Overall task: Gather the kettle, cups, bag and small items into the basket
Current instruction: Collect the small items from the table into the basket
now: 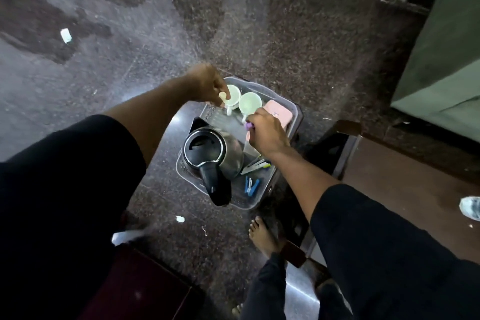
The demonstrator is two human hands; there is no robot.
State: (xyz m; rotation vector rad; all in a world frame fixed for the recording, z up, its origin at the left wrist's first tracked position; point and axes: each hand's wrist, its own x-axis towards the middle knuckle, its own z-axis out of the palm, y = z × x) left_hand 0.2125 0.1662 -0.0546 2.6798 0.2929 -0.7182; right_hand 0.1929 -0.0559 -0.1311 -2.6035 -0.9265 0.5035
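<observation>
Left hand [207, 86] pinches a pale clip [222, 98] over the basket [262, 197] (kettle [207, 153] inside).

The floor [298, 34] under me is dark speckled stone, with pale dusty patches and darker wet-looking stains on the left. A small white scrap [66, 35] lies far off on the left, and another tiny white bit [180, 219] lies nearer to me. On the right I see a big green thing [441, 65] with flat sides. A dark wooden frame [345, 148] stands by it
</observation>
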